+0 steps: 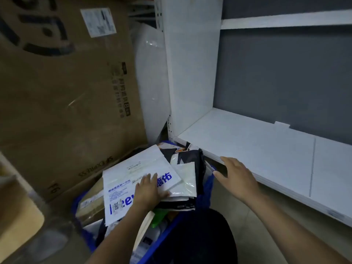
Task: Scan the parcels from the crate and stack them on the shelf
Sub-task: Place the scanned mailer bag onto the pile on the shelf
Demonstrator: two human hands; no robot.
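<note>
Head view: the left hand (150,189) is lying flat, fingers straight and close together, on a white parcel (131,176) topping the heap in the blue crate (209,185). The right hand (236,176) is hanging open, fingers spread, by the front edge of the white shelf (257,145). Hooking fingers under the parcel's free edge should be lifting it cleanly. It is looking flat, glossy, blue-lettered, probably slippery.

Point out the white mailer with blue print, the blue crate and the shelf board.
white mailer (131,168), head view, its upper white face
blue crate (209,184), head view, its right wall
shelf board (257,149), head view, its bare top
</note>
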